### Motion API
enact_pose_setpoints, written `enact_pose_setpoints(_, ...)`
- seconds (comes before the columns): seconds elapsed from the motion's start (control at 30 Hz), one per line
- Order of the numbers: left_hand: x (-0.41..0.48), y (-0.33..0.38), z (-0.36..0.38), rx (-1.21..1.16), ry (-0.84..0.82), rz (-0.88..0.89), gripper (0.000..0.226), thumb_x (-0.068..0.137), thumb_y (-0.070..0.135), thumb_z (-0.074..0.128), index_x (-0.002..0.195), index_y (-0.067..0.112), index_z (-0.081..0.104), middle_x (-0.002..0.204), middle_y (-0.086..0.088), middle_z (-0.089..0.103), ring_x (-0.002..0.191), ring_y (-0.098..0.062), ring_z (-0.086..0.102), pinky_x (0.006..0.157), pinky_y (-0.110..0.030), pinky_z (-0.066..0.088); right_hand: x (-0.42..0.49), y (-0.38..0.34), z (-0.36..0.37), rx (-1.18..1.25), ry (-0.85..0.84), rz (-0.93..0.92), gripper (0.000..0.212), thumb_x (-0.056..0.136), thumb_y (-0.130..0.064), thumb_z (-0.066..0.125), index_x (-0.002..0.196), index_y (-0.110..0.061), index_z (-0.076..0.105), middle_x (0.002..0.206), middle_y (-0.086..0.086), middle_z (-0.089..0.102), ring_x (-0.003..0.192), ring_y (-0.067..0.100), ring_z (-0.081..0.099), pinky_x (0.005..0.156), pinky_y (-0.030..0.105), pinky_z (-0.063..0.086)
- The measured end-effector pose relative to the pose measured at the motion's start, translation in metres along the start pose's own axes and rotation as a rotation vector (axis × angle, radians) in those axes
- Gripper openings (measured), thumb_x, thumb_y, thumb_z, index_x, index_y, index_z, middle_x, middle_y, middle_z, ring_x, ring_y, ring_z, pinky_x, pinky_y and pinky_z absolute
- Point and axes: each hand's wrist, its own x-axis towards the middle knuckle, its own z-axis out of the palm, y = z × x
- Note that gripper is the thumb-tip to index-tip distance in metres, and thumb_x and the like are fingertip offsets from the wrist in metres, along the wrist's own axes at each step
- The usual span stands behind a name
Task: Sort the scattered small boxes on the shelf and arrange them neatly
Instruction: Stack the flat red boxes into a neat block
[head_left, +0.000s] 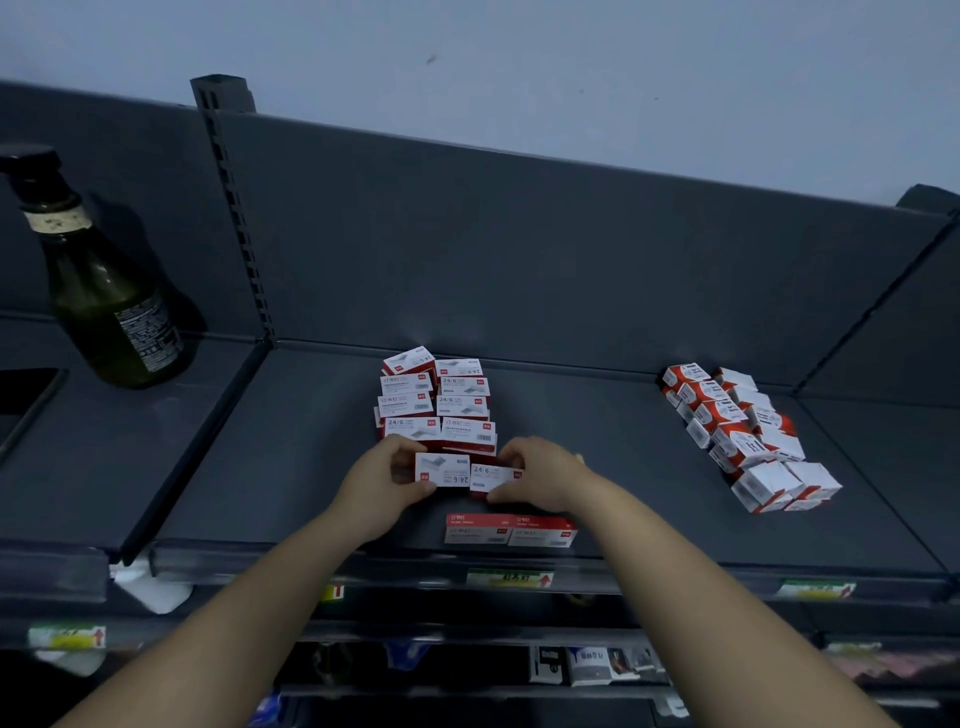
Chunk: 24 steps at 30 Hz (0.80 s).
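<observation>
Left hand (387, 480) pinches a white-red box (442, 469) and right hand (540, 475) pinches a second box (491, 477). The two held boxes sit side by side, about touching, just in front of the two-column block of boxes (436, 405) on the dark shelf (311, 441). A flat pair of boxes (511, 530) lies further in front of the block by the shelf lip, a looser red-white cluster (748, 441) sits well right of the block, and a green bottle (111, 306) stands upright well left of it.
</observation>
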Motion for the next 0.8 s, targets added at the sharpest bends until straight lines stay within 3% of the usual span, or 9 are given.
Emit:
enact_pose_setpoints(0.13, 0.004, 0.000, 0.002, -0.030, -0.026, 0.004, 0.037, 0.078, 0.003, 0.079, 0.104, 0.023, 0.062, 0.107, 0.006, 0.069, 0.102, -0.009, 0.065, 0.082, -0.017, 0.048, 0.003, 0.005, -0.003, -0.061, -0.006, -0.028, 0.047, 0.082, -0.054, 0.071, 0.120, -0.029, 0.056, 0.119, -0.008, 0.055, 0.110, 0.016, 0.053, 0.100, 0.040, 0.037)
enact_pose_setpoints(0.23, 0.005, 0.003, 0.005, -0.088, -0.032, 0.007, 0.037, 0.079, 0.002, 0.078, 0.106, 0.021, 0.062, 0.109, 0.005, 0.069, 0.103, -0.008, 0.064, 0.082, -0.015, 0.048, 0.000, 0.019, -0.002, 0.147, 0.035, -0.072, 0.036, 0.081, -0.043, 0.076, 0.107, -0.029, 0.057, 0.107, -0.009, 0.060, 0.097, 0.013, 0.057, 0.084, 0.031, 0.048)
enact_pose_setpoints(0.3, 0.007, 0.004, 0.006, -0.141, -0.014, 0.003, 0.037, 0.079, 0.002, 0.078, 0.108, 0.019, 0.063, 0.109, 0.003, 0.070, 0.104, -0.009, 0.064, 0.084, -0.017, 0.048, -0.003, 0.027, -0.002, 0.276, 0.084, -0.106, 0.032, 0.082, -0.038, 0.077, 0.105, -0.028, 0.058, 0.103, -0.009, 0.062, 0.090, 0.010, 0.058, 0.072, 0.023, 0.046)
enact_pose_setpoints(0.43, 0.010, 0.009, 0.009, -0.209, -0.016, -0.026, 0.037, 0.081, 0.001, 0.076, 0.111, 0.019, 0.064, 0.109, 0.001, 0.071, 0.104, -0.010, 0.065, 0.089, -0.022, 0.049, -0.008, 0.035, -0.011, 0.384, 0.160, -0.209, 0.033, 0.083, -0.030, 0.079, 0.112, -0.026, 0.064, 0.109, -0.010, 0.065, 0.097, 0.008, 0.060, 0.077, 0.017, 0.044)
enact_pose_setpoints(0.57, 0.011, 0.014, 0.012, -0.268, -0.039, -0.039, 0.039, 0.082, 0.001, 0.075, 0.115, 0.017, 0.063, 0.111, -0.002, 0.072, 0.107, -0.012, 0.065, 0.090, -0.023, 0.048, -0.009, 0.039, -0.012, 0.463, 0.266, -0.252, 0.040, 0.076, -0.017, 0.084, 0.109, -0.027, 0.065, 0.111, -0.004, 0.064, 0.100, 0.011, 0.063, 0.090, 0.025, 0.050)
enact_pose_setpoints(0.73, 0.011, 0.019, 0.016, -0.333, -0.048, -0.046, 0.036, 0.083, 0.008, 0.075, 0.115, 0.021, 0.063, 0.110, 0.001, 0.073, 0.106, -0.009, 0.065, 0.089, -0.021, 0.047, -0.018, 0.045, -0.011, 0.813, 0.244, -0.222, 0.037, 0.078, -0.004, 0.081, 0.104, -0.026, 0.066, 0.096, -0.004, 0.070, 0.082, 0.005, 0.064, 0.075, 0.021, 0.052)
enact_pose_setpoints(0.8, 0.011, 0.020, 0.018, -0.362, -0.051, -0.054, 0.036, 0.084, 0.010, 0.075, 0.116, 0.019, 0.062, 0.110, 0.000, 0.073, 0.107, -0.013, 0.067, 0.094, -0.025, 0.048, -0.021, 0.046, -0.009, 1.045, 0.198, -0.193, 0.037, 0.082, 0.004, 0.075, 0.109, -0.019, 0.066, 0.097, 0.000, 0.071, 0.083, 0.009, 0.064, 0.074, 0.024, 0.054)
